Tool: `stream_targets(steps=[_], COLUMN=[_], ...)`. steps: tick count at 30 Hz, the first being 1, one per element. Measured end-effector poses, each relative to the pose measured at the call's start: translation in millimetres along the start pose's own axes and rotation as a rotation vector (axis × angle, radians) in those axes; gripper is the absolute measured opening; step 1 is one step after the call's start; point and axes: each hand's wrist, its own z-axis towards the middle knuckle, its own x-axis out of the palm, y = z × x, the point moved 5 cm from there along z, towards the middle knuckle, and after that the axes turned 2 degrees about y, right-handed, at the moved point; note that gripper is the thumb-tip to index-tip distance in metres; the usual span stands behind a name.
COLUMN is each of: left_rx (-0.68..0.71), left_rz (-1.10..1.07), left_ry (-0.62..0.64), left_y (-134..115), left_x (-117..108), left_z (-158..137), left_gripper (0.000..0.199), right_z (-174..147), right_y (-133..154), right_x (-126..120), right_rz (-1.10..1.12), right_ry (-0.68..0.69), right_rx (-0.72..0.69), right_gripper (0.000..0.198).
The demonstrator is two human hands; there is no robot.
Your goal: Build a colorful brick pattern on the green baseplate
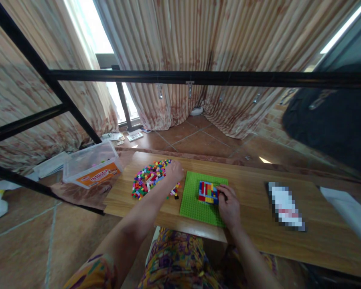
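A small build of coloured toy bricks (pixel 207 192), with red, blue, yellow and green rows, sits on a green baseplate (pixel 189 204). My right hand (pixel 229 205) grips its right edge, with the fingers bent over the far corner and the palm resting above the plate. To the left, a loose pile of small bricks (pixel 147 180) in many colours is spread on the wooden table. My left hand (pixel 175 171) is curled at the pile's right edge, close to the baseplate. Its fingertips point down and away, so whatever they pinch is hidden.
A clear plastic box (pixel 92 164) with an orange label stands beyond the table's left end. On the wooden table (pixel 249 224) to the right lie a blurred-out flat object (pixel 285 206) and a white sheet (pixel 347 212). A black metal bar (pixel 174 76) crosses in front of the curtains.
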Motion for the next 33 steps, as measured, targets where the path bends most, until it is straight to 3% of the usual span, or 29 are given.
stream_targets(steps=[6,9,14,18,23,27,33], left_rx=[0.041,0.070,0.226,0.252,0.273,0.224,0.149], left_rz=[0.014,-0.146,-0.628,-0.851,-0.924,-0.943,-0.988], left_ry=[-0.112,-0.170,-0.035,0.024,0.037,0.088,0.151], left_y=[-4.0,-3.9,-3.5,-6.6,-18.8,-18.2,-12.3], left_x=[-22.3,-25.9,11.8,35.3,30.3,34.4,48.2], left_z=[-19.2,-36.4,-75.4,-103.4,-127.0,-137.8,-145.5], left_gripper=[0.030,0.023,0.011,0.015,0.017,0.014,0.013], right_z=[-0.3,3.3,21.2,20.0,-23.5,-48.6,-56.1], right_y=[4.4,3.8,14.0,54.6,97.5,101.2,92.4], right_x=[1.5,1.4,-9.5,-12.4,12.3,16.6,9.2], right_rz=[0.030,0.043,0.023,0.013,-0.016,0.029,0.195], right_ry=[-0.026,-0.022,0.027,0.145,0.439,0.467,0.487], right_rx=[0.021,0.044,0.088,0.001,0.038,0.134,0.217], right_gripper=[0.027,0.027,0.025,0.027,0.028,0.031,0.030])
